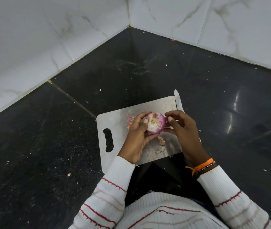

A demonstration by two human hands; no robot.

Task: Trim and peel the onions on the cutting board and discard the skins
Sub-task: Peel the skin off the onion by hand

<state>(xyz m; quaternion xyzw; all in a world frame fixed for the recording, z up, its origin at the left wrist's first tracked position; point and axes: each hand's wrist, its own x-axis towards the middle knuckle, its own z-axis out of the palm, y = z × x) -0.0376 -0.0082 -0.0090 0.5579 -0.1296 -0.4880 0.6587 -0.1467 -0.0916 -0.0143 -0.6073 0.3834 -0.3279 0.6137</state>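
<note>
1. Underfoot, so to speak, lies a dark speckled stone worktop (52,138) that runs into a corner, flecked with pale crumbs and marked by a dull smear behind the cutting board (120,123).
2. White marbled wall tiles (32,38) with grey veins rise on both sides of that corner, well behind the cutting board.
3. A thin seam crosses the dark surface and ends near the board's far left edge.
4. The cutting board is grey with a dark handle slot at its left end, and bits of onion skin (162,141) lie on it.
5. A knife (177,100) rests at the board's far right corner, its tip past the edge.
6. The left hand (136,138) cups a purple onion (155,123) just above the board, fingers curled round it.
7. The right hand (182,129) pinches at the onion's right side with curled fingers.
8. Another onion (130,121) shows partly behind the left hand, on the board.
</note>
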